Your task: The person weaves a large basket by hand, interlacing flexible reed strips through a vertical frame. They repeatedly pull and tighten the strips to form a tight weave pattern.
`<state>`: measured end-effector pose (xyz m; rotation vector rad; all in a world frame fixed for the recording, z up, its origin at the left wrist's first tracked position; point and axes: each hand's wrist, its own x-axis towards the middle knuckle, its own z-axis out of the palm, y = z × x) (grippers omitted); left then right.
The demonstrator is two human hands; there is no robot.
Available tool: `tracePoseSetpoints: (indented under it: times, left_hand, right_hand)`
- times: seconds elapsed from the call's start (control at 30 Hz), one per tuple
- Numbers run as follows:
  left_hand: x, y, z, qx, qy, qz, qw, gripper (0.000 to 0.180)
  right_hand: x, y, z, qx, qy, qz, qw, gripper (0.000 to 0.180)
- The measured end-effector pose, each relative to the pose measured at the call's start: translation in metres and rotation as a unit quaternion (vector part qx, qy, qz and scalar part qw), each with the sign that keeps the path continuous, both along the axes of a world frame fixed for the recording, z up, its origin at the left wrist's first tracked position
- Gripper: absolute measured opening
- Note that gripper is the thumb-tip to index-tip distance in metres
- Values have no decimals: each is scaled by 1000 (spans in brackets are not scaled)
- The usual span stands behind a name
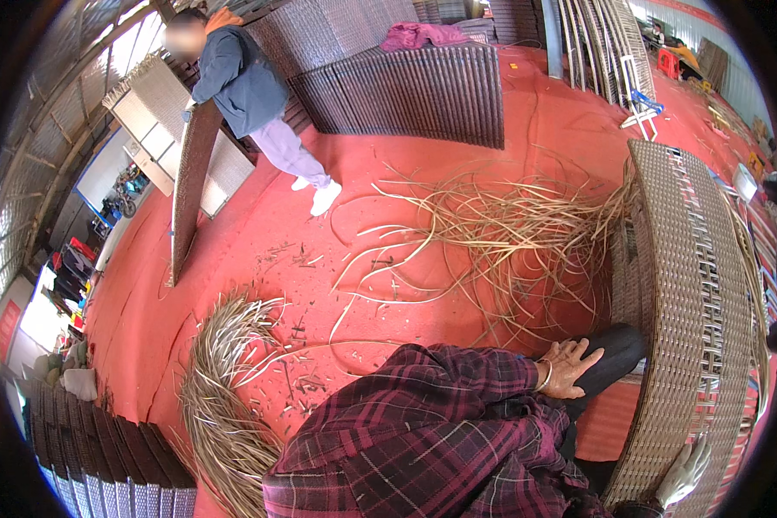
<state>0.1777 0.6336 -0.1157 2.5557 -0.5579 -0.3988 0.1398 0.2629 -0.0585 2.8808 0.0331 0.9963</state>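
My left hand (568,368) rests on my dark-trousered knee (611,358), fingers spread, holding nothing. A band circles its wrist below the plaid sleeve (492,380). Beside me on the right stands a woven panel (699,302) of grey-brown strips, with a line of open gaps running down its middle. My right hand (685,473), in a pale glove, lies on the near part of this panel with its fingers stretched out. Long loose tan strips (527,229) spread over the floor from the panel's far left edge.
A thick bundle of strips (211,397) curves along the red floor (388,328), near scattered offcuts. Stacked dark panels (104,440) stand at lower left. Farther off, a person (250,95) holds an upright panel (192,186); a large ribbed panel (406,95) leans behind.
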Motion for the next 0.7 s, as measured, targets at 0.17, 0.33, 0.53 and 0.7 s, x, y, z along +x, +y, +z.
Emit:
tracePoseSetpoints:
  times: [0.17,0.33,0.53,0.7]
  left_hand:
    - [0,-1,2,-1,5,3,1000,106]
    - [-1,-2,5,-17,4,1,1000,106]
    - [-1,-3,5,-13,5,2,1000,106]
    - [-2,-3,6,4,-1,5,1000,105]
  right_hand:
    - [-3,-1,-1,1,-1,0,1000,44]
    - [-5,-4,-3,2,-3,2,1000,44]
    - [-3,-8,-6,5,-7,4,1000,44]
    - [-3,-10,-7,7,-10,6,1000,43]
